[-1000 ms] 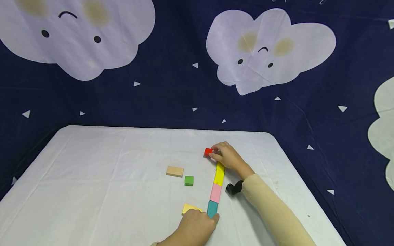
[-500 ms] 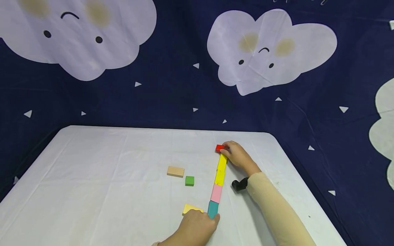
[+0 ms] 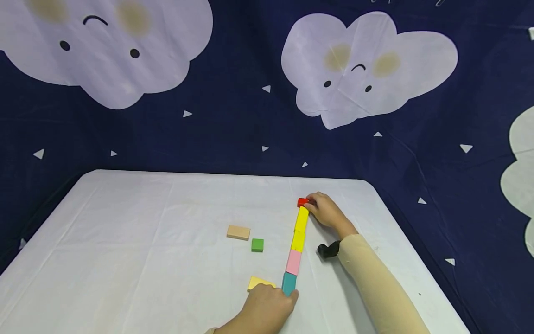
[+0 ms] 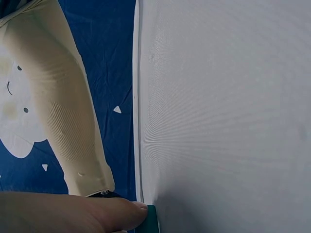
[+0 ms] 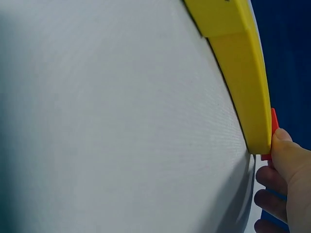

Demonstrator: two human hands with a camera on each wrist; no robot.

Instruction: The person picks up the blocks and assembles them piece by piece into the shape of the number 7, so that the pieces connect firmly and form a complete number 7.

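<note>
Right, near to far: teal oblong block point(image 3: 289, 282), pink oblong block point(image 3: 294, 262), two yellow oblong blocks point(image 3: 301, 220), small red block point(image 3: 302, 202). Left: tan oblong block point(image 3: 238, 232), small green block point(image 3: 257, 245). Far: navy cloth backdrop point(image 3: 233, 130), white cloud-and-triangle pattern.

no text can be read; pale lettering strokes point(image 3: 440, 2) on the blue backdrop point(image 3: 233, 134) are cut off.

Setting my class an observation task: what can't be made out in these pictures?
Red block: right side behind right hand, head view.
Pale yellow block: partly behind left hand, head view.
Teal block: cut off by bottom edge, left wrist view.
</note>
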